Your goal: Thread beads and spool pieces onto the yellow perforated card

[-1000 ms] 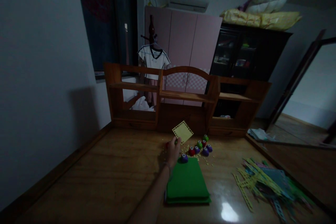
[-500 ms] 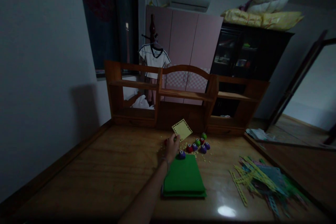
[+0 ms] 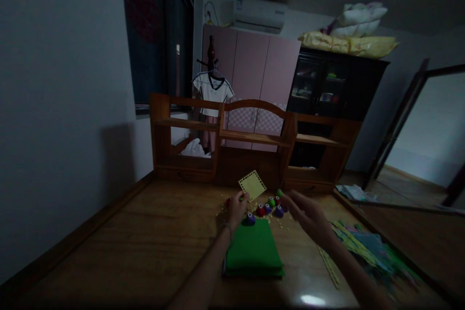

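My left hand (image 3: 238,209) pinches the lower corner of a yellow square card (image 3: 252,186), held tilted above the table. A row of small cut-out holes runs along the card's edges. My right hand (image 3: 303,208) has its fingers stretched out to the left and looks empty, slightly blurred. Its fingertips partly cover a cluster of small rounded pieces with pale tops: a green one (image 3: 271,202), a red one (image 3: 260,210) and a purple one (image 3: 279,211) among several. Another purple piece (image 3: 250,219) sits at the far edge of a green stack of sheets (image 3: 254,247).
Tiny yellow bits lie scattered around the coloured pieces. A heap of yellow, blue and green cut strips (image 3: 363,247) covers the table's right side, partly behind my right forearm. A wooden shelf unit (image 3: 254,138) stands along the back of the wooden table (image 3: 145,242).
My right hand has come into view from the lower right and reached over beside the coloured pieces. My left hand still holds the card in about the same place. The camera view has tilted slightly up.
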Available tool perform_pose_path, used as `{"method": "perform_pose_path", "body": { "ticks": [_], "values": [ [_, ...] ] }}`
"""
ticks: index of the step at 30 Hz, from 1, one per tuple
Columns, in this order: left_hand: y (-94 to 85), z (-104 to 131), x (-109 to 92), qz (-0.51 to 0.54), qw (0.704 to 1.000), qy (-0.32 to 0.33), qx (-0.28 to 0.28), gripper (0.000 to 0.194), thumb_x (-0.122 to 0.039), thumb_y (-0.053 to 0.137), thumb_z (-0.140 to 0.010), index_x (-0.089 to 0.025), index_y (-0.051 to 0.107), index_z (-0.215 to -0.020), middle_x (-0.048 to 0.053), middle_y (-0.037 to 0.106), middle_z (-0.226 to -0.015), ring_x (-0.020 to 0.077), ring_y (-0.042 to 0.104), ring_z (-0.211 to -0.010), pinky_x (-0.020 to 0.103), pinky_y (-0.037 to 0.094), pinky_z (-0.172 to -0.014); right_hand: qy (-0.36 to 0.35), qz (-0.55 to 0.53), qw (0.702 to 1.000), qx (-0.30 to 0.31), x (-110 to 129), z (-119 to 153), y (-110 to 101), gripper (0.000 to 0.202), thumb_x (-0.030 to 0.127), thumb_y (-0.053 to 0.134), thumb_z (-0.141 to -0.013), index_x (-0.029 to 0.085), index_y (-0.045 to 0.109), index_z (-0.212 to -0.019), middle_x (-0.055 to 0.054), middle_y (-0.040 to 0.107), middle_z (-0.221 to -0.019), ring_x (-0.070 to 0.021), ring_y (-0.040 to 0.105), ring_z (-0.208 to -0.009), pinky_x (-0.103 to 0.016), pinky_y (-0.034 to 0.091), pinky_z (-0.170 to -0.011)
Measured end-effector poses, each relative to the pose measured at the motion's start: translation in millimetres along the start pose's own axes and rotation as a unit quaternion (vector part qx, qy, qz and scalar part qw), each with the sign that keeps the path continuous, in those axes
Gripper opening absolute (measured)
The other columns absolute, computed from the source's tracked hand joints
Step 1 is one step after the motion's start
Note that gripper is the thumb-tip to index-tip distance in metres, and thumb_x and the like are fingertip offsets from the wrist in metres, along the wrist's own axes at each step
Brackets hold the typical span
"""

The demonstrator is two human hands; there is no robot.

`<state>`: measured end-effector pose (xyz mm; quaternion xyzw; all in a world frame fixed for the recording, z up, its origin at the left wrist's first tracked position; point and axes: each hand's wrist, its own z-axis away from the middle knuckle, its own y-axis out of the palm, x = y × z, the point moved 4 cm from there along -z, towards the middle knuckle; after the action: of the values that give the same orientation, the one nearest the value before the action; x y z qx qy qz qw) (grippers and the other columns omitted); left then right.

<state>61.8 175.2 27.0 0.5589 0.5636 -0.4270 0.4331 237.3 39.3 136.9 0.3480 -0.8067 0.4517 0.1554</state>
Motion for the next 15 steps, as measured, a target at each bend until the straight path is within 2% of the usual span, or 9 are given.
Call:
{"method": "perform_pose_path", "body": {
  "ticks": [3, 4, 6, 8, 10, 13, 15],
  "values": [
    [0.8, -4.1, 6.9, -0.007, 1.0, 0.015, 0.015, 0.04, -0.053, 0.046, -0.079, -0.015, 0.057, -0.076, -0.004, 0.045, -0.047, 0.0104, 0.043, -0.043, 0.02, 0.031, -0.045, 0.02, -0.016, 0.979, -0.201, -15.3, -51.6, 21.4, 0.035, 0.044, 0.038, -0.089, 0.016, 0.058, -0.091, -0.006, 0.061, -0.079, -0.0182, 0.057, -0.074, -0.028, 0.043, -0.068],
    [0.5, -4.8, 7.9, -0.007, 1.0, 0.017, 0.012, 0.042, -0.054, 0.044, -0.08, -0.015, 0.057, -0.075, -0.003, 0.045, -0.048, 0.0104, 0.043, -0.044, 0.02, 0.031, -0.045, 0.033, -0.018, 0.968, -0.248, -24.1, -61.3, 34.2, 0.035, 0.044, 0.037, -0.089, 0.015, 0.057, -0.096, -0.008, 0.061, -0.087, -0.0196, 0.057, -0.081, -0.03, 0.043, -0.073],
    [0.0, -4.7, 6.6, -0.007, 1.0, 0.024, 0.007, 0.045, -0.056, 0.04, -0.081, -0.015, 0.057, -0.075, -0.002, 0.046, -0.049, 0.0109, 0.043, -0.046, 0.021, 0.031, -0.046, 0.041, -0.028, 0.956, -0.288, -42.1, -70.0, 62.9, 0.037, 0.045, 0.039, -0.088, 0.014, 0.054, -0.103, -0.011, 0.059, -0.099, -0.0219, 0.055, -0.093, -0.033, 0.041, -0.082],
    [-0.2, -3.0, 1.2, -0.012, 0.999, 0.031, 0.01, 0.048, -0.058, 0.038, -0.082, -0.015, 0.059, -0.078, -0.001, 0.049, -0.051, 0.0122, 0.045, -0.049, 0.021, 0.032, -0.048, 0.045, -0.045, 0.957, -0.284, -58.0, -69.1, 88.3, 0.04, 0.045, 0.04, -0.087, 0.014, 0.052, -0.11, -0.013, 0.057, -0.107, -0.0226, 0.053, -0.099, -0.035, 0.04, -0.086],
    [-1.1, -0.4, -6.2, -0.024, 0.999, 0.033, 0.004, 0.049, -0.059, 0.039, -0.08, -0.015, 0.06, -0.08, 0.0, 0.052, -0.053, 0.0139, 0.048, -0.053, 0.022, 0.034, -0.05, 0.042, -0.069, 0.964, -0.252, -68.5, -65.3, 106.3, 0.043, 0.044, 0.042, -0.086, 0.015, 0.048, -0.118, -0.013, 0.056, -0.112, -0.0224, 0.054, -0.101, -0.035, 0.04, -0.087],
    [-1.0, 3.0, -15.5, -0.035, 0.999, 0.033, -0.005, 0.049, -0.061, 0.042, -0.078, -0.015, 0.06, -0.078, 0.002, 0.056, -0.056, 0.0162, 0.052, -0.058, 0.023, 0.036, -0.053, 0.049, -0.104, 0.971, -0.208, -76.9, -61.9, 120.6, 0.043, 0.043, 0.042, -0.086, 0.017, 0.048, -0.12, -0.012, 0.058, -0.113, -0.0226, 0.056, -0.099, -0.035, 0.043, -0.083],
    [-0.2, 4.3, -16.5, -0.041, 0.999, 0.028, -0.013, 0.047, -0.06, 0.043, -0.078, -0.016, 0.06, -0.078, 0.003, 0.057, -0.058, 0.0171, 0.053, -0.061, 0.023, 0.037, -0.054, 0.063, -0.132, 0.972, -0.184, -81.2, -62.3, 126.4, 0.041, 0.044, 0.042, -0.085, 0.017, 0.052, -0.115, -0.011, 0.062, -0.106, -0.0228, 0.059, -0.091, -0.033, 0.046, -0.076]
  ]
}}
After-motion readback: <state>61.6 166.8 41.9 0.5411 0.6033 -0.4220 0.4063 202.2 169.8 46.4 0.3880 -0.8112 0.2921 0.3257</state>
